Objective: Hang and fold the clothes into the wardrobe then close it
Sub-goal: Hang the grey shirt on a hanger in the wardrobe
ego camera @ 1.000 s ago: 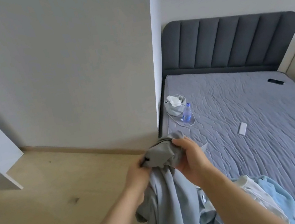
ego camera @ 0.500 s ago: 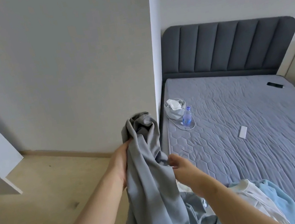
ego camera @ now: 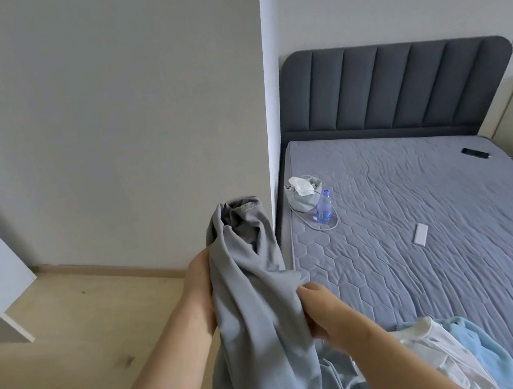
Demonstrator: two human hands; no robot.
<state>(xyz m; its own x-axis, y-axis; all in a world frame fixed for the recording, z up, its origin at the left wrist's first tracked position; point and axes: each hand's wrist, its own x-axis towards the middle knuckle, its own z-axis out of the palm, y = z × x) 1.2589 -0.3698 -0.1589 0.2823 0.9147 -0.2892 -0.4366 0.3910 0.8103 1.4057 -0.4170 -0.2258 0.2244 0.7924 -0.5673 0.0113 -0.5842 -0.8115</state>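
Grey garment could slip or sag out of hand, I judge, because only one firm pinch is visible. The right hand has its thumb and curled fingers nipping a fold on the cloth's 3 o'clock side. The left hand lies against the 9 o'clock side with its fingers hidden, so I cannot tell whether it grips. The garment hangs at mid-view, between the wooden floor and the bed. Its lower end drops out of sight at 6 o'clock and might snag the pile of clothes at 5 o'clock. It looks thin, soft and matte, twisted into long vertical folds, with a stitched edge showing at its 12 o'clock end.
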